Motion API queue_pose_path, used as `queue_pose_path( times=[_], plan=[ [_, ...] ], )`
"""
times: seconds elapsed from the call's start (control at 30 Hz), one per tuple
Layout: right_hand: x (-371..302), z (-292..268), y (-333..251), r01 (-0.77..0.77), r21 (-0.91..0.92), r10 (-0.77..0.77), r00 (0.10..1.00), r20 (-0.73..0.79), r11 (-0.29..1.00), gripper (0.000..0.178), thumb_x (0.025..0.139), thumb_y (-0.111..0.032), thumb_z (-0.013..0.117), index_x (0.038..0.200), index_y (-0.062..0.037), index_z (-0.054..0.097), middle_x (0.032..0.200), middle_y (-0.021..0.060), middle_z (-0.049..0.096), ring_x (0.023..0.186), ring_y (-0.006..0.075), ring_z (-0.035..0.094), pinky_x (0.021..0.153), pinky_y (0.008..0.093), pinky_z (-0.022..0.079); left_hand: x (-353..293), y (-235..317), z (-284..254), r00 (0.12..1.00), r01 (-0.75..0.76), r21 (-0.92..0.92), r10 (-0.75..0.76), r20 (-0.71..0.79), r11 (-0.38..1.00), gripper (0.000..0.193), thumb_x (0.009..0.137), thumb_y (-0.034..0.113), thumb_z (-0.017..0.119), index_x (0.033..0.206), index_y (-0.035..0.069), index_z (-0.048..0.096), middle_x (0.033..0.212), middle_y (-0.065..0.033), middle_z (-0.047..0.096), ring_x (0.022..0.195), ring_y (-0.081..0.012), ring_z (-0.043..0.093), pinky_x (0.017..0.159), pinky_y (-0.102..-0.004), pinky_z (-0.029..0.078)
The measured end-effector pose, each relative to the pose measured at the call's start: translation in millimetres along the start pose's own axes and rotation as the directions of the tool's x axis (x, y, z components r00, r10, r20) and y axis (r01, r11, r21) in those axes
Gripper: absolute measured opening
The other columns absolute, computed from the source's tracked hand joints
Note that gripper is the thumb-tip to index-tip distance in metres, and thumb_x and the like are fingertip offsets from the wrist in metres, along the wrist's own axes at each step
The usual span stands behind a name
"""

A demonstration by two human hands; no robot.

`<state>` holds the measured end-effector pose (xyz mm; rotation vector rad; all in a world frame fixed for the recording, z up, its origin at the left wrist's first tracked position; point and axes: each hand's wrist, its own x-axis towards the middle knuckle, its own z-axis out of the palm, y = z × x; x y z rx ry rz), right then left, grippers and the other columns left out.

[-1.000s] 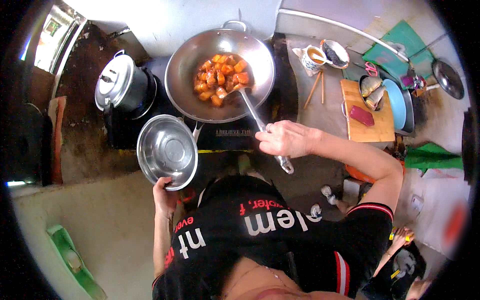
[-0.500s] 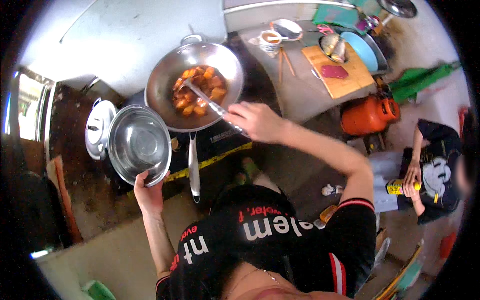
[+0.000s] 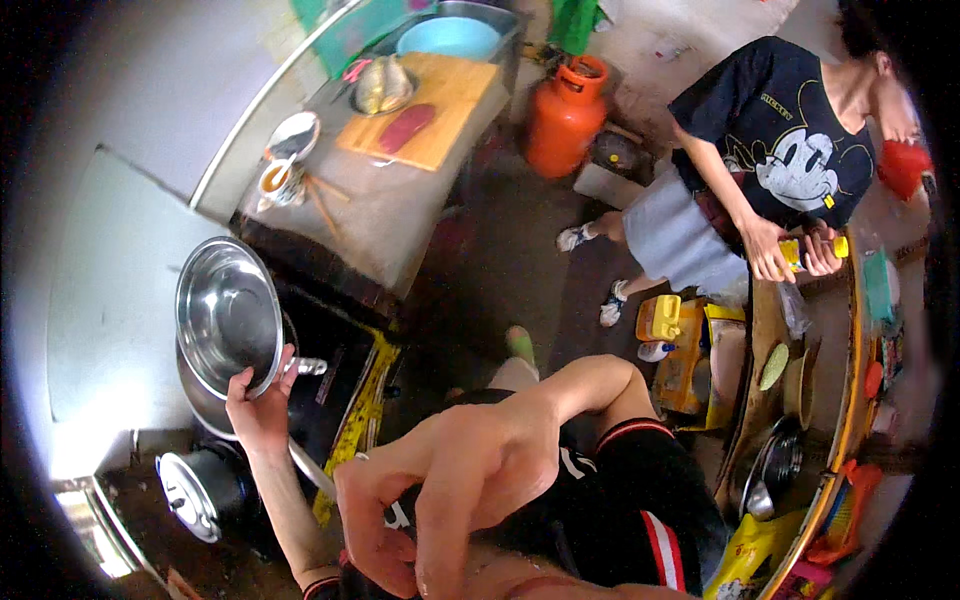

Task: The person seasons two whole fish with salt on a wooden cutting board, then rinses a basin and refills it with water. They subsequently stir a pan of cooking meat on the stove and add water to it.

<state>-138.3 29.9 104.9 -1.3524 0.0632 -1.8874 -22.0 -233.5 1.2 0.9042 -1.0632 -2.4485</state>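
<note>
My left hand grips the rim of an empty stainless steel bowl, tilted over the wok. The bowl hides most of the wok and whatever is inside it. From behind the bowl juts a metal handle end; its other end is hidden. The wok's long handle passes between my hands. Close to the camera, my right hand is raised in front of my chest, its fingers bent downward and apart, with nothing seen in them.
A lidded pot stands beside the wok. On the counter lie a cutting board with meat, a bowl of fish and a cup. Beyond are an orange gas cylinder, a person holding a yellow bottle, and a shelf.
My view has swung to the right. My right hand has let go of the metal utensil in the wok and risen close to the camera. The bowl now covers most of the wok from view.
</note>
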Motion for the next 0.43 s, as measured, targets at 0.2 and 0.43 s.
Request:
queue_pose_path(
  times=[0.2, 0.43],
  plan=[
    [-26, -78, -92, 0.023, 0.007, -0.022, 1.000, -0.002, 1.000, 0.024, 0.090, -0.021, 0.048, 0.090, -0.0042, 0.065, 0.098, 0.0119, 0.056, 0.094, 0.0245, 0.054, 0.084, 0.0349, 0.040, 88, -55, 105, 0.994, 0.101, 0.019, -0.102, 0.037, 0.995, 0.050, 0.078, 0.014, 0.051, 0.124, 0.000, 0.040, 0.121, -0.0168, 0.052, 0.110, -0.0401, 0.052, 0.088, -0.0469, 0.044],
    [-48, -170, -187, -0.053, 0.031, 0.052, 0.998, 0.033, 0.998, 0.025, 0.091, -0.025, 0.050, 0.086, -0.0056, 0.065, 0.096, 0.0105, 0.057, 0.093, 0.0249, 0.053, 0.083, 0.0347, 0.040, 195, -128, 183, 0.962, 0.274, -0.064, -0.271, 0.042, 0.960, 0.051, 0.077, 0.016, 0.055, 0.124, 0.001, 0.039, 0.119, -0.0185, 0.053, 0.111, -0.0420, 0.049, 0.090, -0.0512, 0.041]
  ],
)
